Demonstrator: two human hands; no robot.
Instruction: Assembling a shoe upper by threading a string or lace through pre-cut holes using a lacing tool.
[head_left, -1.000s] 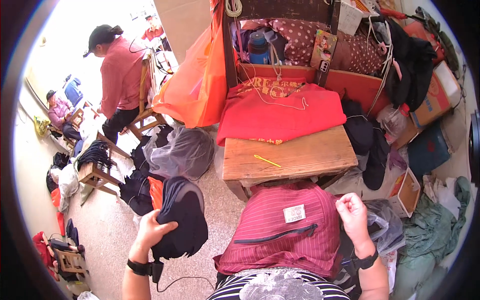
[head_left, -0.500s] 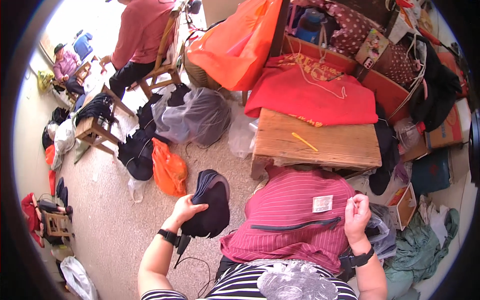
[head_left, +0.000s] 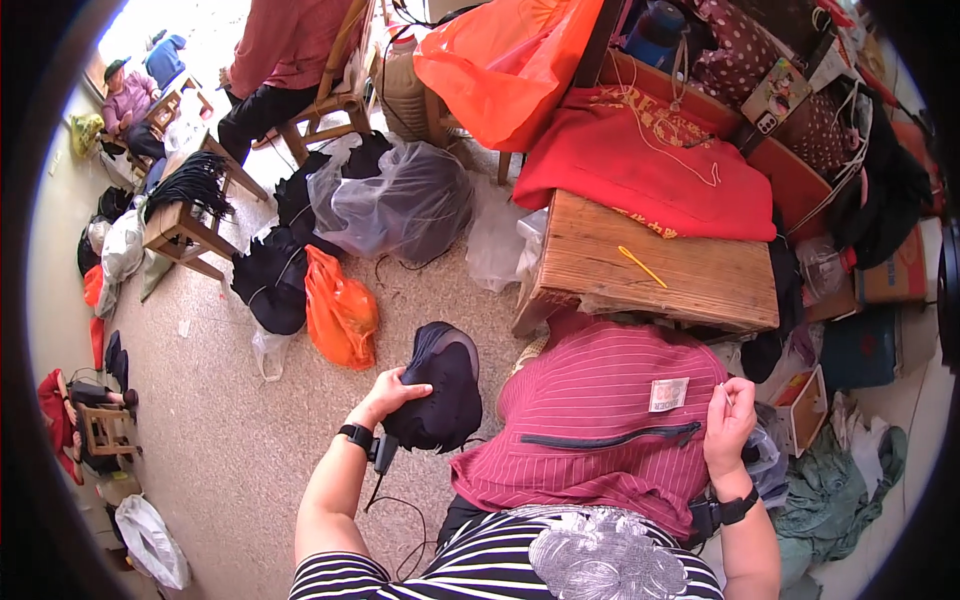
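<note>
My left hand [head_left: 397,393] is closed on a stack of dark fabric pieces [head_left: 445,400], rounded and layered like shoe uppers, with the thumb on top. The stack hangs over the floor, left of my lap. Fingertips of my right hand [head_left: 729,425] are pinched together, with a small pale tip showing between them; what it is I cannot make out. That hand is beside the right edge of a maroon pinstriped cloth [head_left: 590,385] over my lap, which has a dark zip and a pale label.
Beyond my lap stands a wooden table [head_left: 570,270] bearing a thin yellow tool [head_left: 642,267] and a red cloth [head_left: 640,175]. Filled plastic bags [head_left: 400,200] and an orange bag [head_left: 340,310] lie on the floor at left. Another person [head_left: 290,60] sits farther back.
The view has shifted slightly. My left hand has turned the dark stack a little and brought it closer to the maroon cloth. My right hand stays pinched beside the cloth.
</note>
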